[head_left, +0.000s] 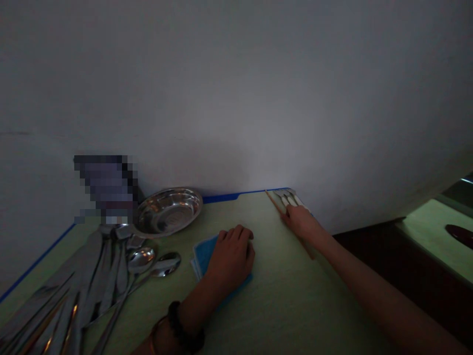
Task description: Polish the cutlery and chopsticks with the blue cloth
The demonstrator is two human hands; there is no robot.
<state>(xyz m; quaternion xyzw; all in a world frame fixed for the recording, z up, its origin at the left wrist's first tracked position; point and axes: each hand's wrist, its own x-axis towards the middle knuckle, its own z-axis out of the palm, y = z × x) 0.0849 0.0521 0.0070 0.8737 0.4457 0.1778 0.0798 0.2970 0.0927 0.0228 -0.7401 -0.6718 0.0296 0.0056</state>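
My left hand rests on a folded blue cloth on the pale green table, its fingers curled down onto the cloth. My right hand reaches to the far right corner of the table and lies on a small group of forks beside thin wooden chopsticks. Its fingers are pressed down over the fork handles. The scene is dim.
A shiny steel bowl stands at the back by the white wall. Several steel spoons and other cutlery fan out at the left. A second green surface lies at the far right across a dark gap.
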